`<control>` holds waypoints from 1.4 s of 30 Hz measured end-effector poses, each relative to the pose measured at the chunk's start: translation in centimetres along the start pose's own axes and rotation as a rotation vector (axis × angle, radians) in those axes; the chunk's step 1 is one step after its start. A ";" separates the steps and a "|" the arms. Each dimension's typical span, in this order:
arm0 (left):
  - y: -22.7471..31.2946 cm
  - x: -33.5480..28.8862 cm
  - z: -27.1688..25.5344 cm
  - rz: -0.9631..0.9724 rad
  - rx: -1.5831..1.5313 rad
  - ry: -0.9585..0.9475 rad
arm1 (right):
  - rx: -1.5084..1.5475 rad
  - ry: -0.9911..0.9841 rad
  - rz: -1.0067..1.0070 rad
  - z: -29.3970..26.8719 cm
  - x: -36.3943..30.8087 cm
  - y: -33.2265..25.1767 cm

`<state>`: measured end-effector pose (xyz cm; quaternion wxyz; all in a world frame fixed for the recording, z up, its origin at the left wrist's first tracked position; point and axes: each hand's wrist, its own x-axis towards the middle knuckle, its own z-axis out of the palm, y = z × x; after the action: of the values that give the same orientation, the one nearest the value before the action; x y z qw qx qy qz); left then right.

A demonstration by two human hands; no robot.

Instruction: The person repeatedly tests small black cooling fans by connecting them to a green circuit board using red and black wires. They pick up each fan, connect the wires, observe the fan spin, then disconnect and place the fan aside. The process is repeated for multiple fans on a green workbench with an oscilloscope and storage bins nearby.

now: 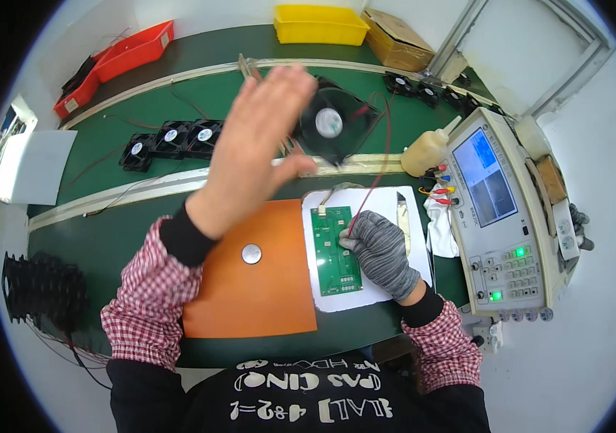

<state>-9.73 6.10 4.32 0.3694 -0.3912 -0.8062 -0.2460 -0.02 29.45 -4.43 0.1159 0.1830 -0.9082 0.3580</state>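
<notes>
My bare left hand (pixel 257 144) is raised with its fingers stretched out and its thumb apart, gripping nothing. Just right of it a black cooling fan (pixel 330 123) stands tilted at the white rail. From this fan a thin red wire (pixel 387 137) runs down to my right hand (pixel 380 252). That hand, in a grey knit glove, pinches the wire's end over a green circuit board (pixel 337 270). The board lies on a white pad (pixel 322 302); a cable with a white plug joins its top. What the gloved fingertips touch is partly hidden.
A round metal disc (pixel 251 253) lies on an orange mat (pixel 250 303). Several fans (pixel 171 137) line the left shelf; more (pixel 427 94) sit back right. A test instrument (pixel 499 216) and a squeeze bottle (pixel 425 151) stand right. Stacked black fans (pixel 41 285) stand left.
</notes>
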 end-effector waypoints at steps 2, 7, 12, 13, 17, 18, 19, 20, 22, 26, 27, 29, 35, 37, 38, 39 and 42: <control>-5.0 -1.3 1.5 -0.212 0.136 -0.186 | 0.067 -0.008 0.040 0.5 0.1 0.3; -11.4 -4.2 2.3 -0.455 0.121 -0.693 | 0.314 0.037 0.178 0.1 0.1 -0.3; 0.3 -1.2 -0.7 0.089 -0.360 -0.539 | 0.147 0.366 -0.085 -0.7 0.2 0.1; 2.5 -1.2 -1.2 0.203 -0.568 -0.596 | 0.094 0.336 -0.185 -0.8 0.2 -0.6; 8.5 -4.3 -5.9 0.715 -0.634 -0.780 | 0.079 -0.055 -0.515 0.4 0.3 -3.1; 8.3 -4.9 -6.6 0.684 -0.673 -0.855 | -0.004 -0.089 -0.554 0.4 -0.1 -3.1; 7.3 -5.2 -7.4 0.549 -0.600 -0.930 | -0.085 -0.120 -0.594 0.2 -0.4 -3.1; 5.7 -5.3 -8.2 0.414 -0.526 -1.000 | -0.148 -0.043 -0.578 0.0 -0.4 -3.0; 3.0 -5.2 -10.0 0.138 -0.172 -0.917 | -0.244 0.051 -0.512 -1.1 0.0 -2.0; -0.9 -7.1 -11.4 -0.024 0.500 -0.476 | -0.398 -0.013 -0.202 -2.2 0.8 -1.7; -0.6 -7.4 -10.9 -0.024 0.389 -0.387 | -0.230 0.005 -0.126 -1.8 0.7 -1.4; 0.4 -8.4 -10.0 0.013 0.132 -0.355 | 0.105 0.041 0.025 -0.6 0.2 -0.4; 2.3 -9.9 -7.6 0.006 -0.042 -0.523 | 0.350 0.005 0.087 0.4 0.3 -0.6; 1.6 -10.5 -7.0 -0.129 0.035 -0.437 | 0.322 0.007 0.082 0.5 0.1 -0.4; 1.5 -10.9 -6.8 -0.232 -0.107 -0.395 | 0.319 0.015 0.093 0.7 -0.2 0.4; 1.4 -11.2 -6.7 -0.354 -0.338 -0.449 | 0.314 0.023 0.105 0.8 -0.3 0.9; 2.5 -11.8 -6.8 -0.306 -0.380 -0.509 | 0.238 -0.058 0.108 0.7 0.2 1.1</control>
<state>0.01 -2.43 -0.61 0.0361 -0.3763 -0.8616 -0.3388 -0.69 29.62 -5.57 0.0477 0.1567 -0.8709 0.4634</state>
